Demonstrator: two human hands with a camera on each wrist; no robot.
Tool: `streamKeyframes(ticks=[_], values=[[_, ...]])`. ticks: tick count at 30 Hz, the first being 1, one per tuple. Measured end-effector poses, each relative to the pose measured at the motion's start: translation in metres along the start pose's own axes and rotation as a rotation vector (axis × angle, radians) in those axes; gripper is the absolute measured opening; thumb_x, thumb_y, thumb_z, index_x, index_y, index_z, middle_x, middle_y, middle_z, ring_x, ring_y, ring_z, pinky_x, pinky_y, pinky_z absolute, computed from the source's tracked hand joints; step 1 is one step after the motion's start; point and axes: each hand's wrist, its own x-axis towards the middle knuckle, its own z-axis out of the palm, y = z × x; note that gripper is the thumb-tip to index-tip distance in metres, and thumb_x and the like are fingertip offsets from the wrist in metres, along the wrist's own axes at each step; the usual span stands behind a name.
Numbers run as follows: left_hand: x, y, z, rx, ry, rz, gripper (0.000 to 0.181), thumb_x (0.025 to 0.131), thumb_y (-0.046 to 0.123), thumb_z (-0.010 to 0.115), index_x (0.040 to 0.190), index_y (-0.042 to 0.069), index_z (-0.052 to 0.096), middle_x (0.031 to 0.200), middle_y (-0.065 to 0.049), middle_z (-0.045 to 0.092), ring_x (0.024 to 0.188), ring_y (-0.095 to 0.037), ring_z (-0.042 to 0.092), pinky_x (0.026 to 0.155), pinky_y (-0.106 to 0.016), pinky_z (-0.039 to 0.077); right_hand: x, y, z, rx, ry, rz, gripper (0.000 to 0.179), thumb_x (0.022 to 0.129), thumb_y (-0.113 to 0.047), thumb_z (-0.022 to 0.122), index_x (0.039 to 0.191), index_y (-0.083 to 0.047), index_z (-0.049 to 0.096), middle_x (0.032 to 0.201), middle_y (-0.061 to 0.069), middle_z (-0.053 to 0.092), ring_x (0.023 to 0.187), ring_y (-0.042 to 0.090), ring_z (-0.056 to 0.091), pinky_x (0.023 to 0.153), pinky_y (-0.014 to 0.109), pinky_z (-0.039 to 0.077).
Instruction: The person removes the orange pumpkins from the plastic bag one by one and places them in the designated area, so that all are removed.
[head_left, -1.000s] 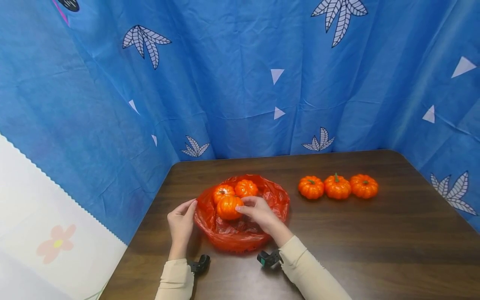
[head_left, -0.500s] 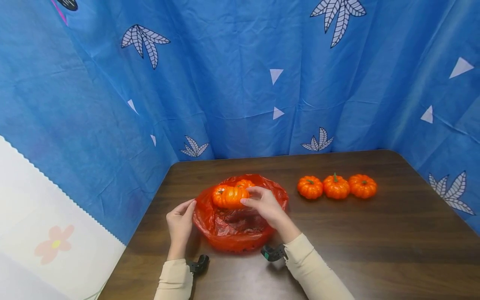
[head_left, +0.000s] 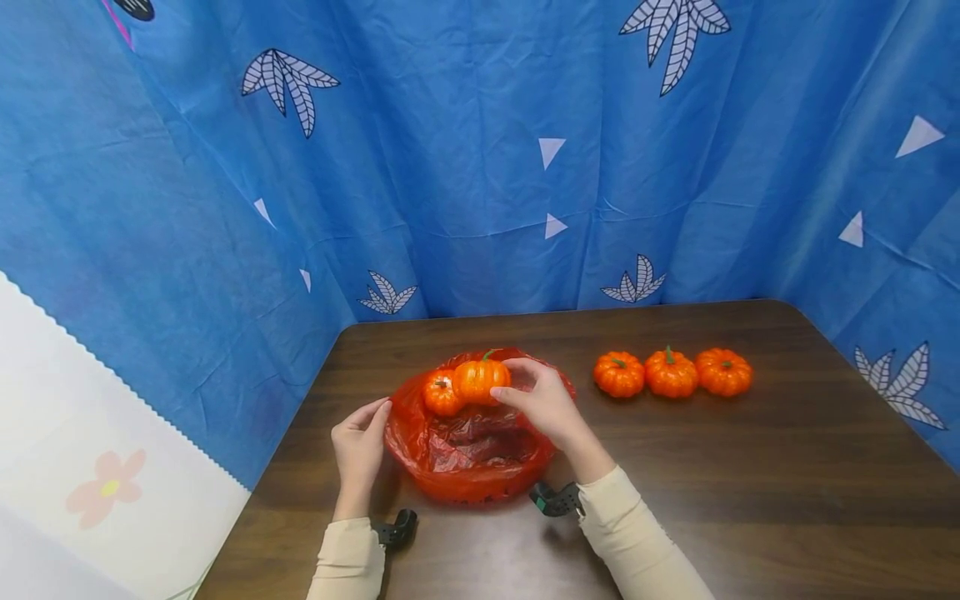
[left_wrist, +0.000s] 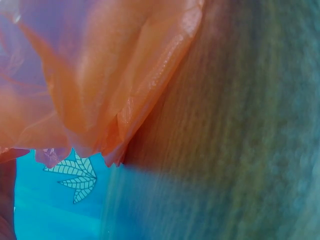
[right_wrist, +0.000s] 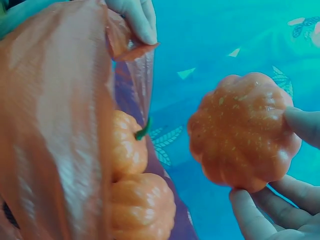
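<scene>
Left hand: pinching red plastic bag, apparently spreading its mouth;
Right hand: gripping mini pumpkin by its side, lower centre of frame.

A ribbed orange pumpkin hovers over an open red bag.

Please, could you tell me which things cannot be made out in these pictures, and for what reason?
- Head: some fingers of the right hand, hidden by the held pumpkin and the hand itself.
- Head: the sleeves, cut off by the bottom edge.
- Right wrist: left parts of two bagged pumpkins, covered by the red bag.
- Left wrist: the table's detail, blurred.
</scene>
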Motion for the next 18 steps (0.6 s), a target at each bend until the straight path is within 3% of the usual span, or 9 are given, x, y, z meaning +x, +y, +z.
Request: streamKeyframes(ticks=[5, 9, 18], values=[[0.0, 0.001, 0.0, -0.002, -0.002, 0.009, 0.029, 0.09, 0.031, 0.075, 0.104, 0.006, 0.079, 0.104, -0.018, 0.076, 0.077, -0.003, 0.072, 0.07, -0.019, 0.06, -0.001, -0.005, -0.009, 0.024, 0.016, -0.018, 0.05, 0.089, -0.017, 0.077, 0.134, -0.008, 0.059, 0.137, 0.015, 0.059, 0.111, 0.033, 0.064, 0.088, 0.042, 0.061], [0.0, 0.002, 0.001, -0.009, 0.0, 0.029, 0.028, 0.09, 0.029, 0.076, 0.104, 0.005, 0.079, 0.104, -0.02, 0.076, 0.076, -0.003, 0.072, 0.07, -0.019, 0.06, -0.003, -0.009, -0.017, 0.006, 0.046, -0.041, 0.049, 0.089, -0.016, 0.076, 0.134, -0.007, 0.059, 0.137, 0.015, 0.06, 0.116, 0.033, 0.062, 0.097, 0.043, 0.058], [-0.002, 0.003, 0.0, 0.007, -0.008, 0.007, 0.03, 0.091, 0.032, 0.075, 0.106, 0.006, 0.079, 0.106, -0.02, 0.075, 0.078, -0.001, 0.072, 0.071, -0.017, 0.059, -0.007, -0.016, -0.035, -0.02, 0.084, -0.047, 0.049, 0.09, -0.018, 0.075, 0.135, -0.008, 0.058, 0.139, 0.015, 0.059, 0.128, 0.035, 0.057, 0.108, 0.05, 0.049]])
